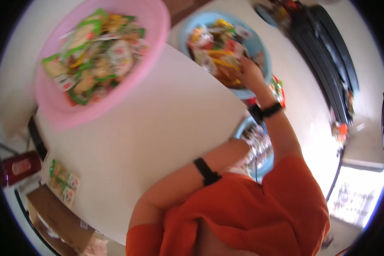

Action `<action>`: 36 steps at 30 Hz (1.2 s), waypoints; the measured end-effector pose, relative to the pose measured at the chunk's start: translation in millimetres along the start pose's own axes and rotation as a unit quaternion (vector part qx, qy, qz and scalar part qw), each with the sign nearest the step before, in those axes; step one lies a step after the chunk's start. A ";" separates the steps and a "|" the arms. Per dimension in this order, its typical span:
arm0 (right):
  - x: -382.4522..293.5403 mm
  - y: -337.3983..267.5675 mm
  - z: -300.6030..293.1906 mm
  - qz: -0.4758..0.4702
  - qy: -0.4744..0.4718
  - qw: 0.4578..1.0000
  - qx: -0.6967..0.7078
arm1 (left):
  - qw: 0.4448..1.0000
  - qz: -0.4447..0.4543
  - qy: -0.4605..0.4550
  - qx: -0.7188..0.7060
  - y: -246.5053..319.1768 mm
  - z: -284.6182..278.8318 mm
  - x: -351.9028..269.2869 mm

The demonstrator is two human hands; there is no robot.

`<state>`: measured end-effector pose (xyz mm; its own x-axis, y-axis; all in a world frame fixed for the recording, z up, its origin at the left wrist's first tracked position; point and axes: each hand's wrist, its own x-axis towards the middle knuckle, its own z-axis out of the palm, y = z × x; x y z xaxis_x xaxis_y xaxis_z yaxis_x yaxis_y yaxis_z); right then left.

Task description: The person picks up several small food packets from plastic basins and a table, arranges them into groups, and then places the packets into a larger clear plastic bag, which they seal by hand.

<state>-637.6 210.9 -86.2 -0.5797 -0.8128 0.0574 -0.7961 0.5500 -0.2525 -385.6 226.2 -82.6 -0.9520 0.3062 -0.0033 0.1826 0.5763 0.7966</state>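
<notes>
My right hand (252, 75) reaches into a light-blue basin (244, 94) heaped with small snack packets (222, 60). Its fingers touch the packets on the right side of the heap, but blur hides whether they grip one. My left hand (240, 149) is by a second light-blue basin (266, 169), close against silvery packets (259, 139); its fingers are blurred and partly hidden. Each wrist wears a black band. On the white table (131, 153), a large pink basin (94, 117) holds many packets (115, 57) with green, yellow and white printing.
A few green-and-white packets (64, 184) lie near the table's left edge. Below them is an open cardboard carton (60, 217), with a dark red object (19, 169) farther left. A red-rimmed container (281, 91) shows behind my right wrist. A long black object (323, 60) stands at the right.
</notes>
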 end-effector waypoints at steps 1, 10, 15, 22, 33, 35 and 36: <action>-1.7 2.2 -6.1 0.039 -0.046 0.998 0.006 | 1.000 0.010 0.007 0.007 -0.8 7.8 0.9; -19.8 -2.6 6.8 -0.097 0.084 0.992 0.013 | 0.995 0.022 -0.030 0.088 -1.8 17.1 19.3; -17.7 -14.2 3.2 -0.028 0.046 0.998 -0.043 | 0.996 0.015 0.086 0.003 -0.9 18.2 9.0; -30.4 -3.3 7.0 -0.042 0.077 0.996 -0.022 | 0.997 0.025 0.010 0.071 11.4 -13.2 -4.3; -3.5 -45.1 -78.9 -0.043 0.199 0.939 0.276 | 0.997 0.026 0.035 0.060 1.2 10.4 13.4; 3.1 -100.0 -104.7 -0.048 0.164 0.912 0.373 | 0.998 0.021 0.030 0.057 2.5 2.5 9.6; 7.6 -119.3 -112.4 -0.071 0.137 0.893 0.424 | 0.998 0.021 0.025 0.057 3.9 0.7 8.3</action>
<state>-566.6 160.7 52.9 -0.5968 -0.7210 0.3522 -0.5153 0.0079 -0.8570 -392.6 231.5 -80.0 -0.9535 0.2951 0.0604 0.2462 0.6479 0.7209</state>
